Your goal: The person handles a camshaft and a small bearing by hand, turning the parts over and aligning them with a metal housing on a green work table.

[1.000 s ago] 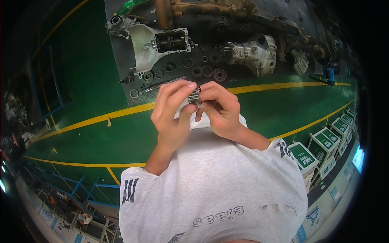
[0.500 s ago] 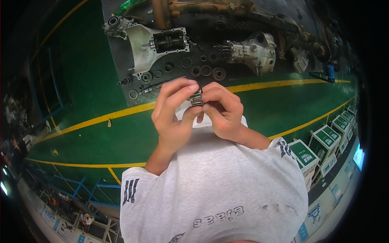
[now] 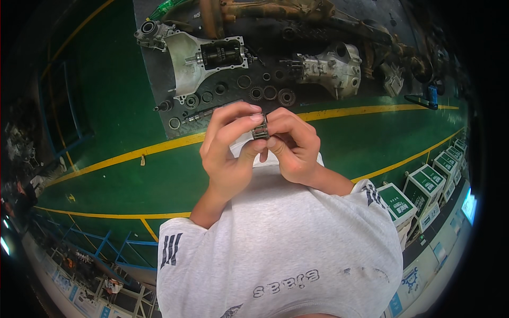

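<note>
Between my two hands, held up in front of my chest, is a needle roller bearing point(image 3: 260, 131), a small dark metal ring with rollers set in a cage. My left hand point(image 3: 228, 143) pinches it from the left, fingertips over its top and thumb below. From the right, the fingers and thumb of my right hand point(image 3: 293, 142) close on its other edge. Part of the ring is hidden behind my fingers. Just beyond my left fingers lies a splined shaft point(image 3: 205, 113) on the dark mat.
An open gearbox housing point(image 3: 183, 63) with gears inside lies on the dark mat point(image 3: 159, 74). To its right stands a second gearbox casing point(image 3: 339, 69). Several loose rings and gears point(image 3: 270, 92) lie between them. Rusty axle parts point(image 3: 297, 11) stretch behind. White-and-green boxes point(image 3: 396, 204) line the right side.
The bearing and both hands have shifted slightly to the right, and the bearing is turned a little. Both hands keep their pinch on it.
</note>
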`<act>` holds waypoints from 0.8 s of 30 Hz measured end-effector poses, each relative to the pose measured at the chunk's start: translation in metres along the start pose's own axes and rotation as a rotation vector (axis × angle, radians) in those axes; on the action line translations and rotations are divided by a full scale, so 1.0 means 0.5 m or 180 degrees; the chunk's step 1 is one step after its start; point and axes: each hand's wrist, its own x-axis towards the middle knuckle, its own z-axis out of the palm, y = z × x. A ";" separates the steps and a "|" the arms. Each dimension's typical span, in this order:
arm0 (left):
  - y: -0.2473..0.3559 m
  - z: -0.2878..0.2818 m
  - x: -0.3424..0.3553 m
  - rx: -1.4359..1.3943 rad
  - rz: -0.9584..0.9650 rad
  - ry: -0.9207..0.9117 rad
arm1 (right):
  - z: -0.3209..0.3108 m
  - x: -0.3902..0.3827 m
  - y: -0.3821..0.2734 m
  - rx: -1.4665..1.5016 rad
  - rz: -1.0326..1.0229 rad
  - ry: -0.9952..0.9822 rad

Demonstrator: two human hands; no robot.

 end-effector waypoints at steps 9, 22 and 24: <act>0.001 -0.001 -0.010 -0.0269 -0.0405 0.0004 | -0.006 0.008 0.004 -0.0539 -0.0210 -0.0206; -0.003 -0.002 -0.011 0.0033 0.0071 0.0086 | 0.000 0.001 0.000 -0.0720 -0.0189 0.0115; -0.002 -0.007 -0.008 0.0090 0.0096 0.0050 | -0.002 0.001 -0.006 -0.0620 -0.0015 0.0036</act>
